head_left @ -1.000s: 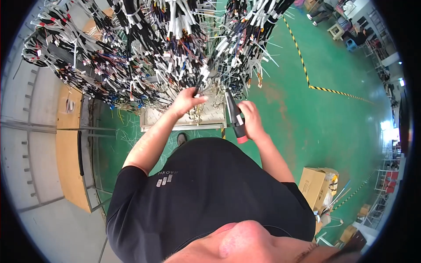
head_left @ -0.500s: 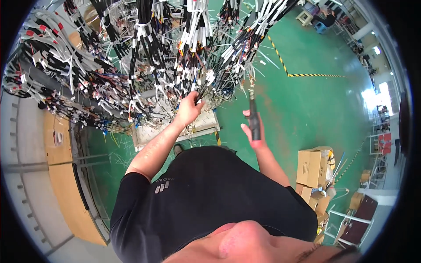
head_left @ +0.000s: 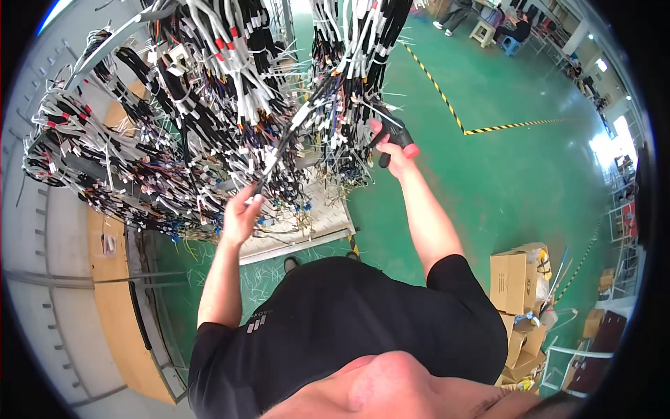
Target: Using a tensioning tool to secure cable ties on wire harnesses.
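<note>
My left hand (head_left: 239,222) is closed around the lower end of a black cable (head_left: 281,148), pulled slantwise out from the hanging wire harnesses (head_left: 241,94). The bundles mix black and white sleeves, small white connectors and thin coloured wires. My right hand (head_left: 398,160) grips a black pistol-shaped tool with a red rear end, apparently a cable tie gun (head_left: 395,130). Its front lies against the rightmost bundle (head_left: 359,91), among white tie tails. The tool's tip is hidden by the wires.
Beneath the harnesses stands a pale tray (head_left: 300,242). White offcuts (head_left: 262,269) litter the green floor (head_left: 447,202). Open cardboard boxes (head_left: 513,283) stand at the right. Yellow-black tape (head_left: 440,91) marks the floor. Wooden panels (head_left: 132,328) line the left; people sit far right.
My right hand has raised the tool forward to the right bundle. My left hand has moved left and nearer, drawing a cable outward. The view has shifted, and the harnesses sit differently.
</note>
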A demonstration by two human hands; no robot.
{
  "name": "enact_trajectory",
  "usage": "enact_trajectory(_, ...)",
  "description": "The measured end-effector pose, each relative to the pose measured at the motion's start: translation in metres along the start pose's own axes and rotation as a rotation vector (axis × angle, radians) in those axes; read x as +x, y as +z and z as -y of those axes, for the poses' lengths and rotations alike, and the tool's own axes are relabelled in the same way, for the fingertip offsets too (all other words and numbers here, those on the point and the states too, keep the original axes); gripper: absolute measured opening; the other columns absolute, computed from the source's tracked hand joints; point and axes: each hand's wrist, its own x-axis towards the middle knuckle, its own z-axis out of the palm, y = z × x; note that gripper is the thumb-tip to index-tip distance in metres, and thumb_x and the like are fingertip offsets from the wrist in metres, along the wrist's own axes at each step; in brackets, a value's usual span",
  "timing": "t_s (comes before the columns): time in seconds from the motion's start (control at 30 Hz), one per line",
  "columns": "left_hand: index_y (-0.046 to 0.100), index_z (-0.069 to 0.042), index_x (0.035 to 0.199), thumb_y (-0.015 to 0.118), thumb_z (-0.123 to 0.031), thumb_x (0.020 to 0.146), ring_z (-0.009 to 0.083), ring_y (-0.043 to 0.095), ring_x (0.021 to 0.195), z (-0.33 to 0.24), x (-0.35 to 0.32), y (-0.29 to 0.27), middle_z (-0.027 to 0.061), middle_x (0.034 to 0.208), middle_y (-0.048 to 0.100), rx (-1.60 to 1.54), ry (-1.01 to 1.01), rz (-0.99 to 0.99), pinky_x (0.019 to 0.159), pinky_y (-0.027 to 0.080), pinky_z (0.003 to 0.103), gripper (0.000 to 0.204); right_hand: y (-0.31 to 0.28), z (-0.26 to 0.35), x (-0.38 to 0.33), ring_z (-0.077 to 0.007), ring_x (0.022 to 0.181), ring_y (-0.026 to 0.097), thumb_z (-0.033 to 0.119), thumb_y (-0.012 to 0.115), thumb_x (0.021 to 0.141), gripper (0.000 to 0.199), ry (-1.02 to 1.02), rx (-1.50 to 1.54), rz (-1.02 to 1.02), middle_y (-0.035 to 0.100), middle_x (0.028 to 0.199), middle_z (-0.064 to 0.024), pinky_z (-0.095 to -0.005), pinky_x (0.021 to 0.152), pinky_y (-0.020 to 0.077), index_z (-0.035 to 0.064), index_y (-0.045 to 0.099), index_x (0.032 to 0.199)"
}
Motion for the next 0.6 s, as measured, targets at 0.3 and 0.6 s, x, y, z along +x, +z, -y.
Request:
enact_trajectory(0.3, 0.064, -0.006, 0.092, 0.069, -0.019, 0.103, 0.0055, 0.05, 0.065, -0.081, -0.024, -0.036, -0.006, 0.073, 0.056, 0.148, 0.127, 0.113, 0.059, 0.042, 0.025, 0.018, 0.025, -0.044, 0.077, -0.0125, 0.09, 0.061, -0.002, 0.07, 0.074, 0.038, 0.142, 0.344, 0.268, 0.067, 0.098, 0.0029, -0.0272, 0.081, 0.0486, 0.0061, 0.07, 0.111)
enact_trajectory(0.6, 0.071, -0.004, 0.111, 0.07, -0.012, 0.101, 0.0045, 0.054, 0.068, -0.082, -0.02, -0.004, -0.0052, 0.078, 0.06, 0.143, -0.135, 0.086, 0.061, 0.044, 0.024, 0.014, 0.044, -0.037, 0.076, -0.0232, 0.073, 0.061, 0.011, 0.07, 0.068, 0.028, 0.527, 0.715, 0.53, 0.061, 0.078, -0.0018, -0.0384, 0.071, 0.0487, 0.0101, 0.061, 0.094)
